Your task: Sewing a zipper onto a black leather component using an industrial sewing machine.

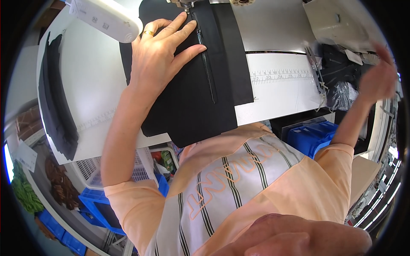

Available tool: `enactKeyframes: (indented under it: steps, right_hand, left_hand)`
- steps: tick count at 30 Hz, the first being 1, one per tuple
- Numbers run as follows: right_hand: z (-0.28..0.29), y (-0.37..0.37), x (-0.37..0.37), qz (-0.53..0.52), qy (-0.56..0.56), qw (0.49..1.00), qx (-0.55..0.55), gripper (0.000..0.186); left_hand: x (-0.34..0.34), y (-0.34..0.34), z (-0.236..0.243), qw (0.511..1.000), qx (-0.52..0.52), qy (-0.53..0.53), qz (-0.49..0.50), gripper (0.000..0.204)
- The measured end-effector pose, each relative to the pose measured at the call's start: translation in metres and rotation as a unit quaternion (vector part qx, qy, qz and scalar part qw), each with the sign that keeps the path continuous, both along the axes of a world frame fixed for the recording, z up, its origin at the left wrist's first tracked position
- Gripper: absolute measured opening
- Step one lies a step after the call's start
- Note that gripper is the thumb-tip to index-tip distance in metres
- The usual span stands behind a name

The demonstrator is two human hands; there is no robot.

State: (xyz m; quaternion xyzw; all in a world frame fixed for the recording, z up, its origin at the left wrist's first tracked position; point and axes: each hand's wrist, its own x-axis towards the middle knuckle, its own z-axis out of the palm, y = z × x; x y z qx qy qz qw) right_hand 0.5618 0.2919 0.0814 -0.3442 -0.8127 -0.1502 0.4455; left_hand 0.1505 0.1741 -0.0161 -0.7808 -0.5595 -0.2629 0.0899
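My left hand (160,47) lies flat with its fingers spread on a black fabric piece (183,102), a ring on one finger. Its fingertips reach close to the sewing machine's presser foot (187,8) at the top edge. Beside the thumb, a zipper (208,72) with dark shiny teeth runs lengthwise along the fabric. The fabric's near end hangs over the table edge against my shirt. Off at the far right, my right hand (378,83) is raised away from the fabric and smeared by motion, so its grip does not show.
A white machine part (106,19) juts in at the upper left. Dark cloth strips (55,98) lie on the table's left. At right are scissors-like metal tools (314,64), a clear plastic bag (343,96) and a printed ruler (279,77). Blue bins (314,134) stand below.
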Motion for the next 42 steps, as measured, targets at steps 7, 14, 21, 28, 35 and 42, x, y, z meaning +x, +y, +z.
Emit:
enactKeyframes:
  steps: [7,14,21,28,35,42]
  right_hand:
    - [-0.082,0.011,-0.213,0.306,-0.077,0.854,-0.414,0.048]
    - [-0.079,0.022,-0.223,0.274,-0.239,0.868,-0.339,0.061]
    - [-0.076,0.025,-0.224,0.288,-0.235,0.858,-0.354,0.052]
    - [-0.086,0.028,-0.222,0.318,-0.18,0.884,-0.293,0.046]
    - [-0.087,0.018,-0.203,0.281,-0.149,0.881,-0.349,0.031]
    - [-0.078,0.024,-0.195,0.353,0.264,0.784,-0.437,0.021]
  left_hand:
    - [0.003,0.001,0.002,1.0,-0.002,-0.003,0.009,0.043]
    - [0.005,0.004,0.004,1.0,0.004,-0.001,-0.004,0.044]
    - [0.005,0.004,0.005,1.0,-0.001,-0.006,-0.002,0.044]
    - [0.004,0.006,0.005,1.0,0.0,-0.012,-0.009,0.043]
    - [0.002,0.005,0.003,1.0,0.0,-0.014,-0.008,0.043]
    - [0.004,0.006,0.003,1.0,0.001,-0.008,-0.003,0.043]
